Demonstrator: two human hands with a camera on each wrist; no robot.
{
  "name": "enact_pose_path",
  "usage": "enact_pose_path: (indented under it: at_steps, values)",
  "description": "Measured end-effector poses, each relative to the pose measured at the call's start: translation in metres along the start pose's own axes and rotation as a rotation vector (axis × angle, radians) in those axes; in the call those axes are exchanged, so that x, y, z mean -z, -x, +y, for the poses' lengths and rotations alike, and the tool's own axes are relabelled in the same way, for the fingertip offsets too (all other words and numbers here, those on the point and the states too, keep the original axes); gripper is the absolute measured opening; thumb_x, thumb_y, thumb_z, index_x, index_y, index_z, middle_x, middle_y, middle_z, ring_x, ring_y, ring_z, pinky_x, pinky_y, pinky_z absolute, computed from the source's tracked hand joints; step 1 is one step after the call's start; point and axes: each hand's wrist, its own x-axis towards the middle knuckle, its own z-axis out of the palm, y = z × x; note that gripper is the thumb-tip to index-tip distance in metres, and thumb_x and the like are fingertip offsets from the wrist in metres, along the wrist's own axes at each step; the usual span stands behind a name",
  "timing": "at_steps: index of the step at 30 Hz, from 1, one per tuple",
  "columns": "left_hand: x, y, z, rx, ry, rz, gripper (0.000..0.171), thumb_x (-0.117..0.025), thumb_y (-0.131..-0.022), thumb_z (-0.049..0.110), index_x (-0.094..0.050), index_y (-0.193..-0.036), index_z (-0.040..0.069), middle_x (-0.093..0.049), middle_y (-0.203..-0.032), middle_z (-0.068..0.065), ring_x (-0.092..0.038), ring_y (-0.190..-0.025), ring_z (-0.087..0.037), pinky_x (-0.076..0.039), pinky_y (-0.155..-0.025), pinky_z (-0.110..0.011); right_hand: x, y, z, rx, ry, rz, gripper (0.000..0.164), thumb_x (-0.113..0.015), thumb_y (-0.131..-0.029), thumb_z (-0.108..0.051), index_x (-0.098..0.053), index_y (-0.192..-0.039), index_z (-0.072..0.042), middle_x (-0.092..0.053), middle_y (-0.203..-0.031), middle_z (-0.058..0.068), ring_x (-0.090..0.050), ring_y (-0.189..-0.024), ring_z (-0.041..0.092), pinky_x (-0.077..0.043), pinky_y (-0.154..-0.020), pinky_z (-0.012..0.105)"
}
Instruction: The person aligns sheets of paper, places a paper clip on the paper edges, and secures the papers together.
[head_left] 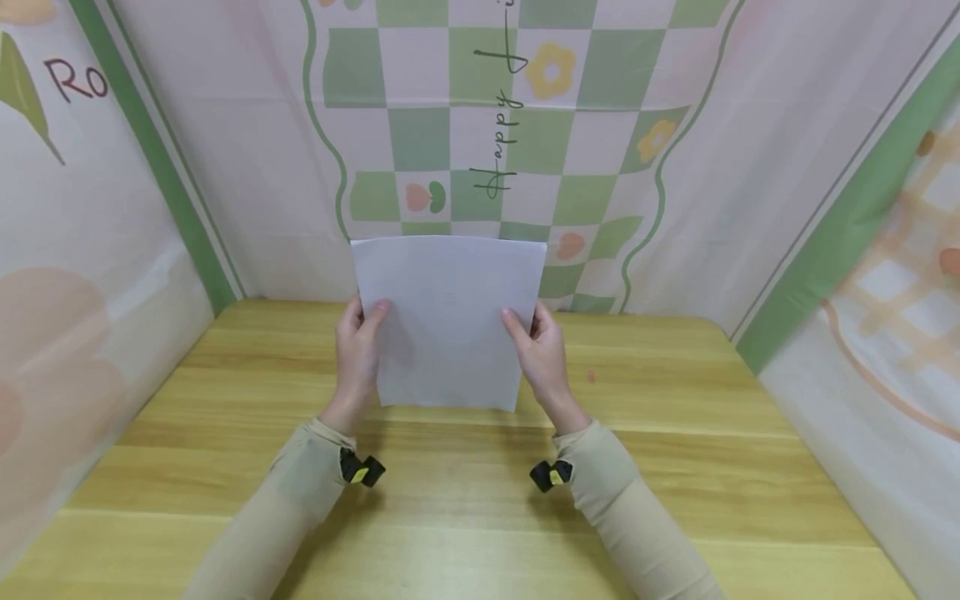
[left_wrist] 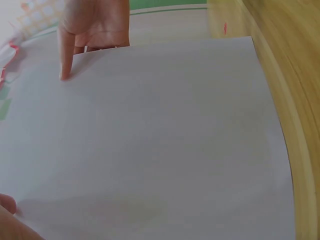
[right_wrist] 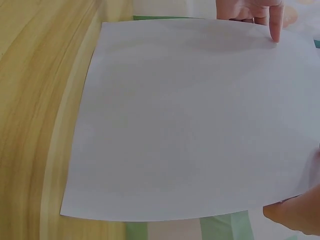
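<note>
A plain white sheet of paper (head_left: 447, 333) is held up in front of the person, slightly bowed, its upper edge overlapping the back curtain. At its left edge the left hand (head_left: 358, 346) pinches it, thumb on the near face and fingers behind. The right hand (head_left: 543, 350) grips the opposite edge the same way. In the left wrist view the paper (left_wrist: 160, 135) fills most of the picture, with the right hand (left_wrist: 97, 22) on its far edge. The right wrist view shows the blank paper (right_wrist: 185, 120) and the left hand (right_wrist: 250, 11) beyond it.
A wooden table (head_left: 457, 500) lies under the hands. Behind it hangs a curtain (head_left: 420, 142) with green checks and lettering; printed cloth also hangs at the left and right. A small red mark (head_left: 591, 377) is on the tabletop. Black wrist cameras (head_left: 363, 469) sit on both sleeves.
</note>
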Motion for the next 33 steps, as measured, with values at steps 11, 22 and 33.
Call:
enact_pose_path:
  at_steps: [11, 22, 33]
  values:
    - [-0.002, -0.002, 0.006, -0.033, 0.027, 0.02, 0.035, -0.049, -0.098, 0.017, -0.052, -0.127, -0.001, -0.057, -0.124, -0.011, -0.052, -0.11, -0.014, -0.037, -0.101, -0.032, -0.003, -0.001, -0.006, 0.036, -0.017, 0.016, 0.033, -0.058, -0.094, -0.013, -0.054, -0.125, 0.0, -0.062, -0.117, 0.02, -0.063, -0.092, 0.011, -0.052, -0.079, 0.025]
    - [-0.004, -0.003, 0.007, -0.047, 0.061, 0.015, 0.034, -0.047, -0.098, 0.015, -0.051, -0.127, -0.002, -0.056, -0.124, -0.013, -0.051, -0.111, -0.013, -0.034, -0.103, -0.032, -0.005, -0.002, -0.008, 0.052, -0.036, 0.011, 0.031, -0.056, -0.095, -0.013, -0.055, -0.123, 0.001, -0.062, -0.116, 0.02, -0.063, -0.094, 0.011, -0.052, -0.079, 0.024]
    - [-0.005, -0.002, 0.01, -0.062, 0.035, 0.006, 0.034, -0.047, -0.098, 0.017, -0.051, -0.127, -0.002, -0.057, -0.12, -0.009, -0.051, -0.11, -0.015, -0.036, -0.1, -0.032, -0.005, -0.004, -0.012, 0.053, -0.042, 0.012, 0.031, -0.056, -0.095, -0.014, -0.054, -0.122, 0.0, -0.061, -0.117, 0.018, -0.063, -0.094, 0.01, -0.051, -0.08, 0.024]
